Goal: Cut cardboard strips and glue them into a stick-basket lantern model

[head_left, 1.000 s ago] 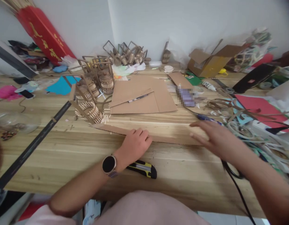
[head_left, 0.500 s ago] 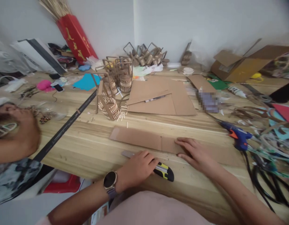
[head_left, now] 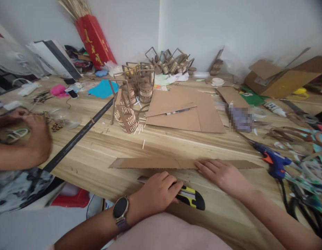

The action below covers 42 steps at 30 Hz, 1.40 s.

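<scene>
My left hand (head_left: pixel 161 191) is curled over a yellow-and-black utility knife (head_left: pixel 191 198) lying at the table's near edge. Its blade end points left, out past my fingers. My right hand (head_left: pixel 223 175) is on the right part of a long cardboard strip (head_left: pixel 150 163), fingers along the top and thumb out of sight. The strip runs left to right in front of me, its face tilted and looking narrow. Behind it lies a larger cardboard sheet (head_left: pixel 182 121) with a pen (head_left: pixel 178 111) on it.
Small woven baskets with handles (head_left: pixel 127 119) stand beyond the strip, loose sticks beside them. A blue glue gun (head_left: pixel 274 161) and tangled cords lie at right. A black strip (head_left: pixel 82 133) crosses the table at left, near another person's hand (head_left: pixel 37 128). An open carton (head_left: pixel 283 78) stands behind.
The cardboard strip has tilted under my right hand and shows a narrower face, its left end nearer me. My left hand stays on the utility knife. The whole view has shifted slightly.
</scene>
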Each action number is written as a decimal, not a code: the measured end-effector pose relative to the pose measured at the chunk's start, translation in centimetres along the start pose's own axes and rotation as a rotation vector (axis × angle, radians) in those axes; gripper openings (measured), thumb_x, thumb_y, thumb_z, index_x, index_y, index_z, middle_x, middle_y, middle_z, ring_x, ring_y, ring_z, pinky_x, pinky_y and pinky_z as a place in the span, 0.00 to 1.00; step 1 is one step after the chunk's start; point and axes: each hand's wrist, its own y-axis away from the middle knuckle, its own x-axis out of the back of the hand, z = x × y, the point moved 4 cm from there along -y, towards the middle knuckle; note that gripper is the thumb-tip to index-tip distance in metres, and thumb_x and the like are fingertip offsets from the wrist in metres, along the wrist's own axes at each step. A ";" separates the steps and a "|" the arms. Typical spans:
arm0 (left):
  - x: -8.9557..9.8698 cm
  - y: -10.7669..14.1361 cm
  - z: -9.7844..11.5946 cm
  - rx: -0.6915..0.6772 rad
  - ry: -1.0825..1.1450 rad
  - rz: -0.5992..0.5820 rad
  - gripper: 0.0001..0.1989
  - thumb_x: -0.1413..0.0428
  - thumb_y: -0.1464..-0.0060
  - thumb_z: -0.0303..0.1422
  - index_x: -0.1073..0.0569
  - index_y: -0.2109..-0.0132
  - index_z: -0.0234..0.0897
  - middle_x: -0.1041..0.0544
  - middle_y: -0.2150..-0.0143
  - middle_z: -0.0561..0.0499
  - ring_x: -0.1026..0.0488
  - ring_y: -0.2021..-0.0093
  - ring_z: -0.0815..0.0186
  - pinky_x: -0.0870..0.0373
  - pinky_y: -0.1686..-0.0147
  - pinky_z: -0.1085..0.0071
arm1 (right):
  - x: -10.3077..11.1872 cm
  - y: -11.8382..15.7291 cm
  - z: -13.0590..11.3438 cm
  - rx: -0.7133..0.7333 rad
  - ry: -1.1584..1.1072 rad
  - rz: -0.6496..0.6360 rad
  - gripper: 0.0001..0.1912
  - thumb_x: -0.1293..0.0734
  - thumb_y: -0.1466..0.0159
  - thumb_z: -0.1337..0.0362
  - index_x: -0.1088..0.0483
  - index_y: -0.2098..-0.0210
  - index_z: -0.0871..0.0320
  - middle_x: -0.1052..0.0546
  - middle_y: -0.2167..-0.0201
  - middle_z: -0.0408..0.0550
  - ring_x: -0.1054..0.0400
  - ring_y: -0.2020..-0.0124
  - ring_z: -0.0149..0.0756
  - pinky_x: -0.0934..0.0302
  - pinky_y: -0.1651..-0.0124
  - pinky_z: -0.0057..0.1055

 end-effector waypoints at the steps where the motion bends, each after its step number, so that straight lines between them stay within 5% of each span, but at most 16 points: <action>1: 0.0 0.0 0.0 0.003 0.005 -0.001 0.28 0.37 0.44 0.42 0.34 0.42 0.34 0.24 0.54 0.46 0.28 0.55 0.58 0.26 0.58 0.63 | 0.2 -0.2 0.1 0.020 0.023 0.015 0.15 0.43 0.29 0.70 0.27 0.50 0.61 0.18 0.60 0.52 0.24 0.59 0.40 0.32 0.59 0.34; 6: 0.1 0.0 0.0 0.006 0.012 -0.001 0.27 0.39 0.42 0.42 0.34 0.41 0.33 0.24 0.53 0.45 0.28 0.55 0.58 0.26 0.57 0.62 | -0.2 -1.5 0.4 0.049 -0.008 -0.058 0.20 0.43 0.33 0.76 0.32 0.43 0.62 0.19 0.64 0.51 0.25 0.64 0.40 0.36 0.64 0.34; 12: 0.2 -0.1 -0.1 0.009 0.029 0.039 0.26 0.40 0.41 0.42 0.33 0.41 0.33 0.24 0.53 0.44 0.28 0.54 0.57 0.27 0.56 0.62 | -2.3 -4.8 4.0 -0.238 -0.388 -0.438 0.09 0.38 0.31 0.62 0.27 0.62 0.56 0.19 0.68 0.48 0.26 0.69 0.38 0.40 0.69 0.30; 18: 1.2 0.0 -0.3 0.011 0.035 0.098 0.24 0.41 0.39 0.39 0.33 0.41 0.32 0.24 0.52 0.44 0.28 0.53 0.58 0.26 0.54 0.61 | -2.8 -6.6 9.5 -0.354 -0.399 -0.452 0.14 0.39 0.31 0.57 0.25 0.62 0.56 0.19 0.67 0.49 0.28 0.72 0.37 0.40 0.68 0.31; 21: 1.7 0.1 -0.5 0.020 0.028 0.096 0.24 0.39 0.40 0.37 0.34 0.41 0.32 0.24 0.51 0.44 0.28 0.54 0.57 0.26 0.54 0.61 | -2.5 -5.6 10.3 -0.419 -0.336 -0.427 0.16 0.42 0.30 0.57 0.25 0.63 0.57 0.20 0.70 0.51 0.29 0.73 0.38 0.41 0.70 0.32; 24: 2.9 0.5 -0.6 0.020 0.013 0.120 0.24 0.39 0.41 0.36 0.34 0.41 0.32 0.24 0.52 0.44 0.27 0.55 0.57 0.25 0.55 0.61 | -1.7 -3.4 8.4 -0.447 -0.287 -0.374 0.18 0.44 0.29 0.60 0.24 0.57 0.58 0.19 0.65 0.54 0.26 0.66 0.43 0.37 0.66 0.34; 28: 6.3 0.6 -1.3 0.001 -0.002 0.247 0.20 0.44 0.36 0.37 0.34 0.41 0.32 0.25 0.52 0.44 0.28 0.54 0.59 0.26 0.54 0.61 | -0.7 0.5 2.5 -0.375 -0.209 -0.221 0.21 0.44 0.30 0.66 0.30 0.41 0.58 0.21 0.49 0.55 0.26 0.53 0.44 0.33 0.54 0.38; 33: 9.6 -3.6 -3.5 -0.012 -0.133 0.299 0.17 0.46 0.35 0.35 0.33 0.42 0.33 0.26 0.50 0.44 0.29 0.52 0.58 0.29 0.51 0.60 | -1.0 3.5 -3.3 -0.260 -0.074 -0.044 0.21 0.42 0.31 0.72 0.30 0.41 0.59 0.21 0.47 0.55 0.28 0.50 0.43 0.32 0.53 0.40; 38: 6.5 -11.3 -6.3 0.035 -0.177 0.102 0.17 0.44 0.36 0.36 0.30 0.44 0.32 0.26 0.51 0.44 0.30 0.51 0.57 0.31 0.51 0.62 | -1.7 3.8 -3.5 -0.297 -0.212 -0.067 0.20 0.39 0.29 0.59 0.29 0.41 0.55 0.23 0.44 0.57 0.30 0.46 0.46 0.31 0.48 0.45; 42: 2.8 -14.4 -7.4 0.045 -0.156 0.014 0.17 0.42 0.37 0.35 0.29 0.45 0.32 0.26 0.51 0.43 0.31 0.50 0.57 0.32 0.52 0.63 | -1.5 3.5 -3.2 -0.338 -0.263 -0.067 0.18 0.38 0.30 0.61 0.27 0.43 0.57 0.23 0.46 0.57 0.28 0.47 0.45 0.30 0.49 0.44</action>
